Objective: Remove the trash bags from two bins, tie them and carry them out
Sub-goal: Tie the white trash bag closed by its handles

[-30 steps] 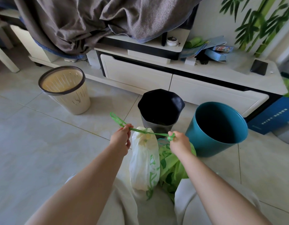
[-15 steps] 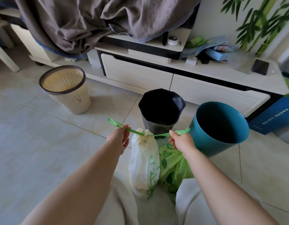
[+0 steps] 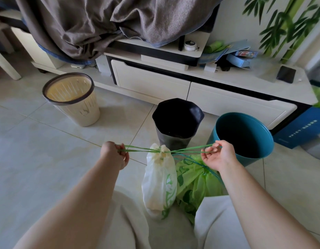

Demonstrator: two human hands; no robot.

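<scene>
On the floor between my knees: 2 bags, 1 with its string pulled taut.
My left hand [image 3: 116, 153] and right hand [image 3: 216, 155] each grip an end of the green drawstring [image 3: 141, 150], stretched level across the gathered neck of the white trash bag [image 3: 159, 182], which stands upright and is printed with green leaves. Touching its right side slumps a green bag [image 3: 197, 182] with blue cord across its top. Just behind stand a black-lined bin [image 3: 173, 142] and a teal bin [image 3: 252, 159].

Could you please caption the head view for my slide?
Left hand and right hand pull a white bag's green drawstring tight.
</scene>
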